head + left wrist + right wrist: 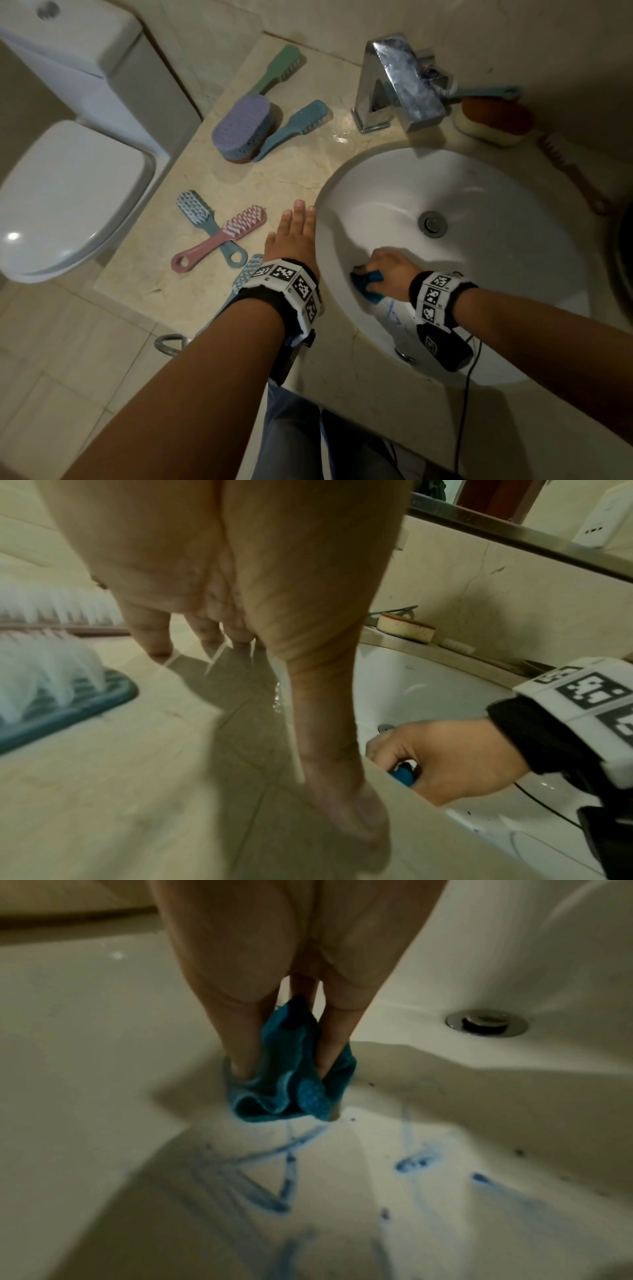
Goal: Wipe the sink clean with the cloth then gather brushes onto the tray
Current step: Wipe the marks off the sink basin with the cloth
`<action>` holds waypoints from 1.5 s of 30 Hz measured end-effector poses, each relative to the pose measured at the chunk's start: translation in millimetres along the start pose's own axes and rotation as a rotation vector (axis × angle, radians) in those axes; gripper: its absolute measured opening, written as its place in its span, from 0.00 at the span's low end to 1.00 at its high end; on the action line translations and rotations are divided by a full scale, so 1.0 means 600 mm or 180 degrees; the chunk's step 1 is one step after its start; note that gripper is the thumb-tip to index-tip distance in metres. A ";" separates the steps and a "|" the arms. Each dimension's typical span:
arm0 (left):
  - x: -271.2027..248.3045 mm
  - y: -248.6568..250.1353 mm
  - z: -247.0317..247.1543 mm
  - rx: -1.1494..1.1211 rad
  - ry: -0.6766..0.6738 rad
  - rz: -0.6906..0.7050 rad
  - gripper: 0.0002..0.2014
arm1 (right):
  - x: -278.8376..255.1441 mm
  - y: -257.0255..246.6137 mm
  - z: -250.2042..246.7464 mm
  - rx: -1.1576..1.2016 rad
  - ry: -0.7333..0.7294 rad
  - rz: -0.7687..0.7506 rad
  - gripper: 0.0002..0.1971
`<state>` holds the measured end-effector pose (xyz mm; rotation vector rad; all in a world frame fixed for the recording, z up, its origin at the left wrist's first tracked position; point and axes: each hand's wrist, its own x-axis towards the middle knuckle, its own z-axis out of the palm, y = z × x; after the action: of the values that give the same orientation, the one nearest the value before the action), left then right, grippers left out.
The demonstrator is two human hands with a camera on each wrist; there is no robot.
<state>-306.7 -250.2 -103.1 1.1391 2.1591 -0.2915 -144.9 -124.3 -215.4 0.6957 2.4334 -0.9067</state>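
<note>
My right hand (385, 270) grips a bunched blue cloth (364, 282) (291, 1077) against the near wall of the white sink (479, 192). Blue marks (274, 1172) smear the basin below the cloth. My left hand (291, 233) rests flat on the beige counter (191, 274) beside the sink's left rim, fingers straight. Brushes lie on the counter: a pink one (219, 238) crossed over a blue one (202, 219), a teal one (294, 132), a green one (277, 70), and a purple oval one (241, 126). Another blue brush (248, 270) (51, 691) lies partly under my left wrist.
A chrome tap (397, 82) stands behind the sink, with a drain (432, 223) in the basin's middle. At the back right sit a sponge (493, 121), a teal-handled brush (486, 91) and a brown brush (572, 171). A toilet (68, 192) stands left of the counter.
</note>
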 end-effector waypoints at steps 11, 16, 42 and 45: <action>0.002 0.002 -0.002 0.0014 -0.0065 -0.0022 0.55 | -0.035 -0.007 -0.015 0.0265 -0.0256 -0.0224 0.18; 0.004 0.004 -0.001 0.0108 -0.0117 -0.0038 0.60 | -0.075 0.009 -0.014 0.0292 -0.0852 -0.0214 0.18; 0.004 0.005 -0.008 0.0097 -0.0221 -0.0015 0.73 | -0.040 -0.041 -0.020 0.0376 -0.0440 -0.0436 0.15; 0.004 0.004 -0.007 0.0151 -0.0243 -0.0023 0.76 | -0.082 -0.023 -0.021 0.0487 -0.1020 -0.0393 0.14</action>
<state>-307.7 -245.2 -101.4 1.1286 2.0998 -0.3851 -118.4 -139.5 -172.8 0.4158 2.1565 -1.1657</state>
